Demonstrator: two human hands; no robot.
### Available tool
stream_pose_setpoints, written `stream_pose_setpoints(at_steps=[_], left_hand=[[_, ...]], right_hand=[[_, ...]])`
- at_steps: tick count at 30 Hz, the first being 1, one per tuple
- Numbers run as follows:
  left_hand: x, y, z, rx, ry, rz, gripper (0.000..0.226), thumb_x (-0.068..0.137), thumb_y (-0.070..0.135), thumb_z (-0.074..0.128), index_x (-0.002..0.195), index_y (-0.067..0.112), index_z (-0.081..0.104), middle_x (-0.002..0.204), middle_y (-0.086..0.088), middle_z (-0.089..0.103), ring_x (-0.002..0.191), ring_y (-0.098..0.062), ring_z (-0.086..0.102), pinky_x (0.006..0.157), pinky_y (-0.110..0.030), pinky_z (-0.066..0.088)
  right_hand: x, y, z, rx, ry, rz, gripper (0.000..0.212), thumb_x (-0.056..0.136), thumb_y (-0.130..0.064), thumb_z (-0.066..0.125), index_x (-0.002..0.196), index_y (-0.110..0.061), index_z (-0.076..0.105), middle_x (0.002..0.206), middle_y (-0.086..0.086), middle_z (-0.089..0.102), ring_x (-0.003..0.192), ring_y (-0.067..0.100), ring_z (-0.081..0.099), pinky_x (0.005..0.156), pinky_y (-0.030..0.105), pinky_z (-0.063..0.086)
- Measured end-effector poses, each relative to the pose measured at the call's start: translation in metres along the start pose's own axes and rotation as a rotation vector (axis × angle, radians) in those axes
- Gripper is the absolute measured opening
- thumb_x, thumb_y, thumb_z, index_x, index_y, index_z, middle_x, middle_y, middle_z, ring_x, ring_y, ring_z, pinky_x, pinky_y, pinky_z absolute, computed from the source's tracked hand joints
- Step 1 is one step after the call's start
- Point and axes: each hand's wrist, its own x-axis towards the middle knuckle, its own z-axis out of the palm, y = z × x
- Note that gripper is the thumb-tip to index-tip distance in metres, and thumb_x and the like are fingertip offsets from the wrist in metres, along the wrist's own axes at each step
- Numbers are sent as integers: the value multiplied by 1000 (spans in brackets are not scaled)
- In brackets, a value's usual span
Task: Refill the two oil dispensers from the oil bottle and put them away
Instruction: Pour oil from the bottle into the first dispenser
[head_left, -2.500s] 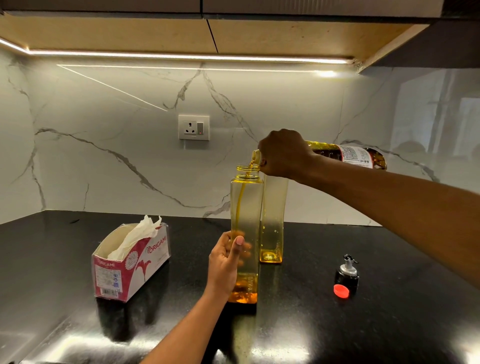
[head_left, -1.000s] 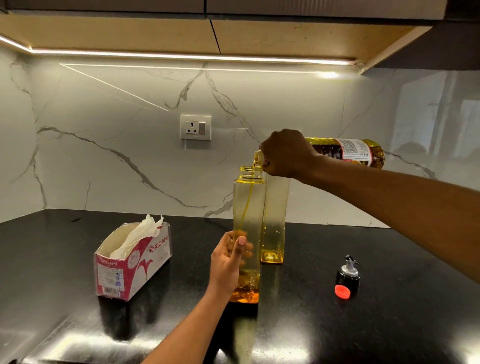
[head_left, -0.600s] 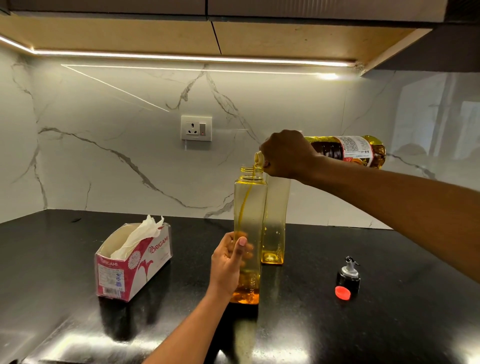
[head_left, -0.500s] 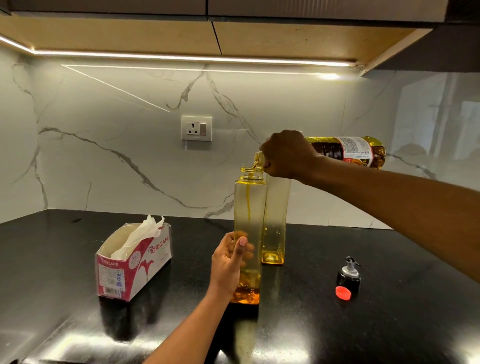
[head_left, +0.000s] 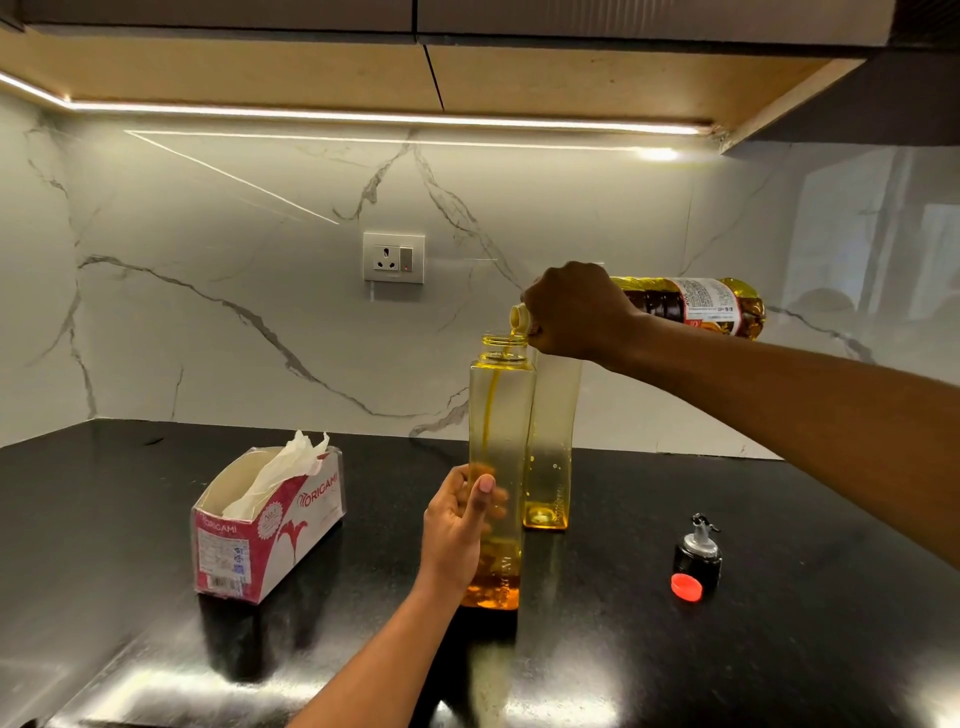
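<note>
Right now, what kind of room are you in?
Most likely a home kitchen. A shiny black countertop meets a marble-look wall with a power socket. There are cabinets with a light strip overhead, and oil pours from an oil bottle into a tall yellow dispenser.

Tissue box (head_left: 270, 525): "ORIGAMI" on side and end (oil bottle (head_left: 696, 306) label unreadable).

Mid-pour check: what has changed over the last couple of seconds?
The oil bottle has tipped slightly further, its base lifting; oil in the front dispenser looks marginally higher. Nothing taken or released: the right hand grips the bottle, the left hand holds the front dispenser. The rear dispenser, pourer cap, red cap and tissue box are unmoved.
</note>
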Motion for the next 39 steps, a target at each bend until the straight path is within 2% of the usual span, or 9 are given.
stream_pose_setpoints(at_steps=[15,23,32,39], left_hand=[[-1,2,0,-25,-4,-20,86,57,87,57,104,15,59,87,-6,69,84,-35,67,75,-56,57],[0,1,0,-15,-8,-14,83,59,87,57,104,17,60,86,-4,69,83,-32,68,76,-59,56],[0,0,0,-24,-6,-9,87,56,88,57,105,16,59,85,-1,69,82,-27,69,72,-47,59],[1,-1,0,-41,-6,5,88,56,86,59,105,13,59,85,-3,69,81,-26,68,71,-44,60]], right_hand=[[3,-1,-1,-51,-15,-31,27,92,-30,49,89,-8,66,88,8,68,83,25,65,63,27,35],[5,1,3,-56,-26,-43,27,91,-29,49,89,-9,66,88,7,68,82,25,65,63,26,35],[8,4,7,-72,-18,-43,25,89,-28,50,88,-10,67,87,7,68,81,26,66,62,26,36],[9,6,9,-76,-13,-48,28,91,-31,48,89,-10,67,88,7,68,81,26,65,61,26,34]])
